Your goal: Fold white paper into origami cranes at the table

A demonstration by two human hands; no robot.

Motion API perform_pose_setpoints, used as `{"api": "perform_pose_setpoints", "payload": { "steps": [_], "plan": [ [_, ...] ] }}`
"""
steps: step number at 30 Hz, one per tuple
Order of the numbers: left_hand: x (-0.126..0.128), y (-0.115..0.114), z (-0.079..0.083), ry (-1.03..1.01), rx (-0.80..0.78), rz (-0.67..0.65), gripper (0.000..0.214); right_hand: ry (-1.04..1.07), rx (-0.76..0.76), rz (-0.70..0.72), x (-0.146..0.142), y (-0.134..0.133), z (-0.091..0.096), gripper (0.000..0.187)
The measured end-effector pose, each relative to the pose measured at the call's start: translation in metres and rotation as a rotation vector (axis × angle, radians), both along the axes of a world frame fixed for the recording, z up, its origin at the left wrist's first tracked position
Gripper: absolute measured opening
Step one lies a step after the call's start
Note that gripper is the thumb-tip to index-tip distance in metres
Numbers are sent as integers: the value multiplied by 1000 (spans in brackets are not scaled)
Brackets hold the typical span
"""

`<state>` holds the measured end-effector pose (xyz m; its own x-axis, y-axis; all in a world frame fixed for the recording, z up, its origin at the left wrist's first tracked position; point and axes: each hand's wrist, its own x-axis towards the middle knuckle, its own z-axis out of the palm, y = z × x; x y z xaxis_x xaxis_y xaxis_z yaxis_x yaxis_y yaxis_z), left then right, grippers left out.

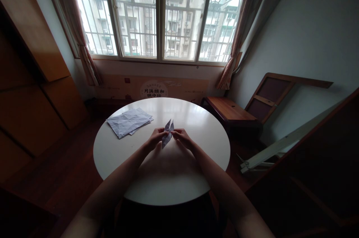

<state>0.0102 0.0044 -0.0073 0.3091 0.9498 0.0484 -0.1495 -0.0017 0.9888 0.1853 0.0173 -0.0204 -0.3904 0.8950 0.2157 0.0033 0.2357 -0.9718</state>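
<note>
Between my hands, over the middle of a round white table, is a folded piece of paper. It is a narrow, pointed shape, greyish, with two separate tips at its upper end and one point at the lower end. My left hand pinches its left edge. From the other side my right hand grips the right edge with thumb and fingers. Some fingertips are hidden behind the paper. To the left on the table lies a stack of creased paper sheets.
A wooden bench stands beyond the table at the right, with a framed panel leaning near the wall. A long flat printed carton is below the barred window. Wooden cabinets line the left side.
</note>
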Motion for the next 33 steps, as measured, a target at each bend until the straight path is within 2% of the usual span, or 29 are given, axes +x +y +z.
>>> {"api": "perform_pose_setpoints", "payload": {
  "steps": [4, 12, 20, 33],
  "plan": [
    [1, 0, 0, 6, 9, 43, 35, -14, 9, -22, 0, 2, -1, 43],
    [1, 5, -4, 8, -12, 147, 36, 3, 40, -165, 1, 8, -3, 40],
    [1, 3, -2, 17, -13, 163, 28, 71, -49, -49, -1, 11, -11, 39],
    [-1, 1, -2, 11, -1, 83, 33, 75, -48, -49, 0, 16, -18, 35]
  ]
}}
